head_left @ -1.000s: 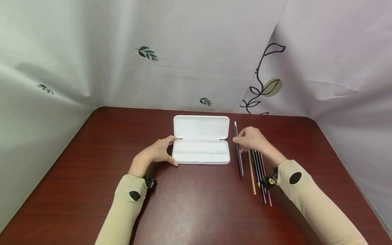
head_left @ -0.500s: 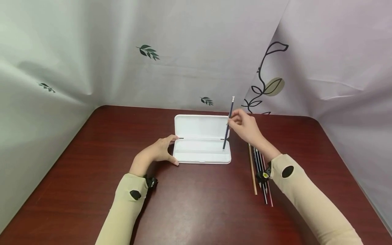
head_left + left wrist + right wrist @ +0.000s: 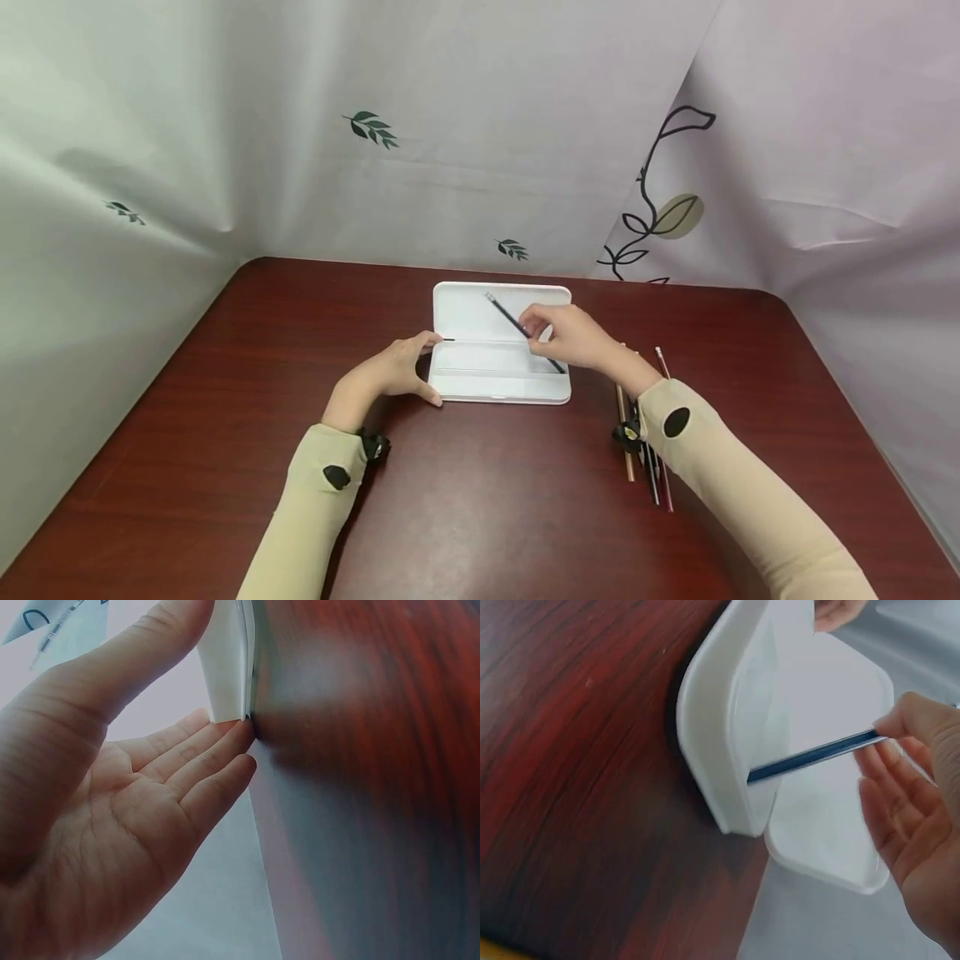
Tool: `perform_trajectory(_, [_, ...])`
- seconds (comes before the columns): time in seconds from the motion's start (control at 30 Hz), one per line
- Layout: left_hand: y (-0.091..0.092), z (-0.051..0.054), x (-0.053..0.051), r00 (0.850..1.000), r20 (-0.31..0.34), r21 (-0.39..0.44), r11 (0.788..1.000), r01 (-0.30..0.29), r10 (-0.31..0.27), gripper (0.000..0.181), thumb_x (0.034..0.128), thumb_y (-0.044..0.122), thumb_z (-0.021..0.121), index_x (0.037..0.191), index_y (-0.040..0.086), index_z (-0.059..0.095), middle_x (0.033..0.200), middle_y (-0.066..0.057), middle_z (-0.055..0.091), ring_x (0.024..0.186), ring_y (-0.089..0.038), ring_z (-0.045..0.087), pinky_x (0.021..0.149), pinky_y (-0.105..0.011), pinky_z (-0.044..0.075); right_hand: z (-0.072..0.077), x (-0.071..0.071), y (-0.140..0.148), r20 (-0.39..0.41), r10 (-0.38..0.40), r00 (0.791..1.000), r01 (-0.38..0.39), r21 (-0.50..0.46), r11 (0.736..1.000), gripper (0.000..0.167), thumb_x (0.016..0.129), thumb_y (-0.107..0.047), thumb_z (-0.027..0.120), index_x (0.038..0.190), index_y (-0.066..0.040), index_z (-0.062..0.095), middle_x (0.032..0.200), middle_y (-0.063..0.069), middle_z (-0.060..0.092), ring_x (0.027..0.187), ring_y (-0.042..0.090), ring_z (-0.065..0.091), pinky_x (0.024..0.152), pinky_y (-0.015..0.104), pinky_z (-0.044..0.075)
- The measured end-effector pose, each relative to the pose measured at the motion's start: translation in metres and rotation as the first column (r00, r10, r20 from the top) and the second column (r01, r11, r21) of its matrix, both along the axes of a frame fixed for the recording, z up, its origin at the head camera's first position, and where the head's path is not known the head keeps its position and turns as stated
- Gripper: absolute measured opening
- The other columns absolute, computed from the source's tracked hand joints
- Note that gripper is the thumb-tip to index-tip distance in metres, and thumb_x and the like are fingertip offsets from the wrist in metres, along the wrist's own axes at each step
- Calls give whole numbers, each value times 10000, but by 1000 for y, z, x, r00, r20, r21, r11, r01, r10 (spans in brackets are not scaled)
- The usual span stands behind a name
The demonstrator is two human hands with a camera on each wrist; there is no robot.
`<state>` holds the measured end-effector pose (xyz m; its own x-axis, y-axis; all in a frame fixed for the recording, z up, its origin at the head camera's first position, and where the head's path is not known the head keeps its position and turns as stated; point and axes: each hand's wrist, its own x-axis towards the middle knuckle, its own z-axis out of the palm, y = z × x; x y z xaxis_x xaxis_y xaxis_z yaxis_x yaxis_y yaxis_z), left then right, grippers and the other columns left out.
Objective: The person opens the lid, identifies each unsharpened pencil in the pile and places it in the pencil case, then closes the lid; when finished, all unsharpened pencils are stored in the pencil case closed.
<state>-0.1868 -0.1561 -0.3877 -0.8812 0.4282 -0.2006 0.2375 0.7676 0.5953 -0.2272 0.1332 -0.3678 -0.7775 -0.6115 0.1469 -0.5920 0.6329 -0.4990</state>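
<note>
A white case point(image 3: 495, 388) lies with its lid raised on the dark red table. The right hand point(image 3: 570, 335) pinches a dark blue pencil point(image 3: 507, 316) slantwise over it, the pencil's lower end inside the case's right end. In the right wrist view the pencil point(image 3: 810, 757) reaches from thumb and fingers down behind the case's wall point(image 3: 705, 720). At the case's left end rests the left hand point(image 3: 386, 371), thumb at the front corner and fingers at the back. The left wrist view shows this hand point(image 3: 127, 795) with fingers extended, fingertips touching the case's end point(image 3: 225, 682).
Several pencils lie right of the case, partly under the right forearm, among them a gold one point(image 3: 630, 467) and a red one point(image 3: 667, 492). A pale patterned curtain point(image 3: 450, 167) hangs behind the table point(image 3: 480, 500).
The right hand has lifted the blue pencil from the table beside the case and moved it left over the case. Its eraser end has swung to the left. The left hand stays at the case.
</note>
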Motion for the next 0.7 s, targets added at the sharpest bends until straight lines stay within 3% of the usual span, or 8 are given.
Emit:
perform_trajectory(0.13, [0, -1, -1, 1000, 5, -1, 1000, -3, 3, 929, 590, 245, 888, 1332, -3, 387, 1358, -220, 478, 1292, -298, 425, 1064, -437, 325, -5, 1, -8, -26, 37, 999, -33, 142, 989, 196, 761, -113, 639, 955, -144, 648, 807, -58, 660, 754, 79, 611, 652, 278, 486])
perform_trajectory(0.33, [0, -3, -1, 1000, -3, 8, 1000, 4, -4, 929, 581, 245, 892, 1327, 0, 395, 1352, -212, 489, 1286, -295, 432, 1062, -437, 327, -13, 3, -14, -61, 116, 991, -93, 295, 951, 126, 745, -132, 639, 864, -170, 652, 721, -92, 602, 659, 63, 534, 609, 255, 446])
perform_trajectory(0.7, [-1, -2, 0, 1000, -7, 0, 1000, -3, 3, 923, 580, 246, 893, 1322, 9, 399, 1344, -207, 498, 1280, -292, 436, 1055, -439, 334, -15, 0, -14, 37, 180, 983, -182, 318, 930, 135, 825, -137, 663, 949, -154, 714, 813, -66, 680, 756, 72, 607, 697, 281, 494])
